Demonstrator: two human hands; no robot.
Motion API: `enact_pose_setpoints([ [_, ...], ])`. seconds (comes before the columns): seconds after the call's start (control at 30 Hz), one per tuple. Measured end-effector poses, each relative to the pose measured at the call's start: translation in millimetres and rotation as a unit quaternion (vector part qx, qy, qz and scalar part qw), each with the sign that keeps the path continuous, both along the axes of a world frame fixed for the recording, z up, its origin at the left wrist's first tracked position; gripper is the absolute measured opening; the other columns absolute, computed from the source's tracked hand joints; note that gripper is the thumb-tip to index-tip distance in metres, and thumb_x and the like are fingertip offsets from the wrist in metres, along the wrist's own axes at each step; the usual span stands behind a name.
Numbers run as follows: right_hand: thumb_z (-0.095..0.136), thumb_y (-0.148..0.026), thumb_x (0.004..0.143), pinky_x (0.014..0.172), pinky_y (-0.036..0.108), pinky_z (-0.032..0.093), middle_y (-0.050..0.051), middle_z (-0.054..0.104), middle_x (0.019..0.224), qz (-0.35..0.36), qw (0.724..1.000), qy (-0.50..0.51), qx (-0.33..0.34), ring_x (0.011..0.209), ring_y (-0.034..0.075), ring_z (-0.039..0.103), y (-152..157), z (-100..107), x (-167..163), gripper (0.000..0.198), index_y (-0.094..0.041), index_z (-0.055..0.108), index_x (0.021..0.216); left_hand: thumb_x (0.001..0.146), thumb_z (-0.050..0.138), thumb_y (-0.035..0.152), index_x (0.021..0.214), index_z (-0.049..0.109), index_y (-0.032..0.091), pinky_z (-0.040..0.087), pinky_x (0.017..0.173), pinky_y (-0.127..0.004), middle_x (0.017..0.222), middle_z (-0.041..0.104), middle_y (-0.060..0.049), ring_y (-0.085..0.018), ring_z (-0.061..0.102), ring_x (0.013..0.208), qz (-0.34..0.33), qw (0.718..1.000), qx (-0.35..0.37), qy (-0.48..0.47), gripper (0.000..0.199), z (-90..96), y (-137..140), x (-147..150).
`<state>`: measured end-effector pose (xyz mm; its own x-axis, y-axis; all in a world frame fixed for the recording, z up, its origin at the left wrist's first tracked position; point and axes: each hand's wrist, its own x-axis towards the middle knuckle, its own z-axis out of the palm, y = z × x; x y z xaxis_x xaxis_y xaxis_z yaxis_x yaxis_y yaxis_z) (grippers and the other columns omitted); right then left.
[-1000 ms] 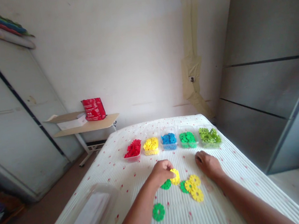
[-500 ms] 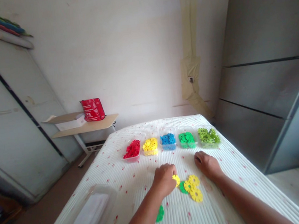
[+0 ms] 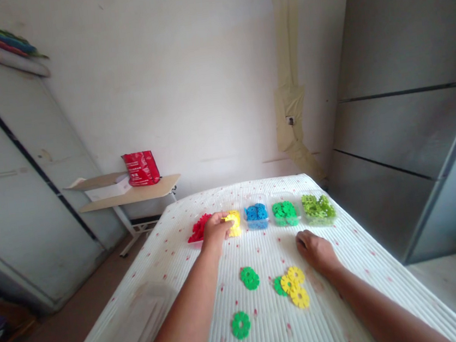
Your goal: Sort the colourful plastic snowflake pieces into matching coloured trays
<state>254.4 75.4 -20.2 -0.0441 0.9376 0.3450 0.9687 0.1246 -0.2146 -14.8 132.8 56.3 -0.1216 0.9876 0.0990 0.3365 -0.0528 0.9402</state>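
Observation:
My left hand [image 3: 216, 228] is closed on a yellow flower-shaped plastic disc [image 3: 231, 221] at the box of yellow discs [image 3: 238, 231], hiding part of it and of the box of red pieces [image 3: 198, 229]. Resting on the table, my right hand [image 3: 314, 246] is curled into a loose fist. Nearest to it lies an overlapping cluster of yellow discs [image 3: 293, 284], with a green disc [image 3: 279, 286] partly under its left side. Further left are overlapping green discs [image 3: 249, 278] and a separate green disc [image 3: 241, 325].
Clear boxes of blue discs [image 3: 257, 216], green discs [image 3: 285, 214] and light-green pieces [image 3: 318, 209] continue the row. A transparent tray [image 3: 134, 330] sits at the front left, partly behind my left forearm. A side table [image 3: 148, 189] holds a red bag [image 3: 142, 168].
My left hand has moved forward and left, carrying a yellow disc from beside the cluster to the yellow box. The green discs it covered now show. My right hand stays put.

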Motion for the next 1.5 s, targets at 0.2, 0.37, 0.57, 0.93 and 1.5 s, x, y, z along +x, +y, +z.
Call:
enact_pose_setpoints([
  [0.2, 0.040, -0.016, 0.084, 0.057, 0.022, 0.027, 0.002, 0.061, 0.077, 0.007, 1.000, 0.003, 0.001, 0.068, 0.012, 0.054, -0.1, 0.3, 1.5, 0.020, -0.019, 0.058, 0.074, 0.067, 0.059, 0.016, 0.106, 0.054, 0.014, 0.045, 0.052, -0.020, 0.085, 0.064, -0.004, -0.011, 0.060, 0.058, 0.113, 0.993, 0.022, 0.040, 0.039, -12.0, 17.2, -6.8],
  [0.37, 0.041, -0.017, 0.084, 0.056, 0.023, 0.026, 0.002, 0.061, 0.078, 0.002, 1.000, 0.003, 0.001, 0.067, 0.011, 0.053, 1.7, -2.8, 2.0, 0.020, -0.019, 0.058, 0.076, 0.067, 0.053, 0.013, 0.084, 0.063, 0.018, 0.046, 0.057, -0.020, 0.081, 0.067, 0.000, -0.011, 0.061, 0.064, 0.074, 0.991, 0.030, 0.104, 0.020, -47.6, -29.2, -13.9],
  [0.57, 0.040, -0.019, 0.085, 0.056, 0.023, 0.025, 0.002, 0.060, 0.078, 0.001, 1.000, -0.005, 0.001, 0.066, 0.011, 0.053, 0.6, -2.3, 0.6, 0.020, -0.019, 0.057, 0.075, 0.067, 0.049, 0.016, 0.069, 0.063, 0.019, 0.045, 0.056, -0.020, 0.064, 0.065, 0.002, -0.013, 0.060, 0.061, 0.048, 0.986, 0.023, 0.160, 0.015, -76.5, -82.2, -43.0],
  [0.93, 0.040, -0.017, 0.084, 0.054, 0.023, 0.026, 0.005, 0.064, 0.079, -0.007, 1.000, -0.008, -0.028, 0.066, 0.014, 0.056, 0.2, 9.8, -5.2, 0.023, -0.018, 0.060, 0.075, 0.070, 0.045, 0.023, 0.076, 0.063, 0.020, 0.049, 0.069, -0.026, 0.074, 0.070, -0.002, -0.017, 0.064, 0.069, 0.107, 0.971, 0.082, 0.197, 0.020, -79.3, -92.7, -54.7],
  [1.5, 0.054, -0.021, 0.073, 0.062, 0.024, 0.038, 0.007, 0.062, 0.096, 0.234, 0.958, -0.009, -0.163, 0.079, 0.018, 0.061, -6.4, 27.9, -135.0, 0.023, -0.021, 0.067, 0.093, 0.071, 0.047, 0.024, 0.076, 0.064, 0.019, 0.049, 0.074, -0.027, 0.079, 0.070, -0.003, -0.017, 0.065, 0.077, 0.118, 0.975, 0.115, 0.152, 0.018, -82.7, -92.7, -57.6],
])
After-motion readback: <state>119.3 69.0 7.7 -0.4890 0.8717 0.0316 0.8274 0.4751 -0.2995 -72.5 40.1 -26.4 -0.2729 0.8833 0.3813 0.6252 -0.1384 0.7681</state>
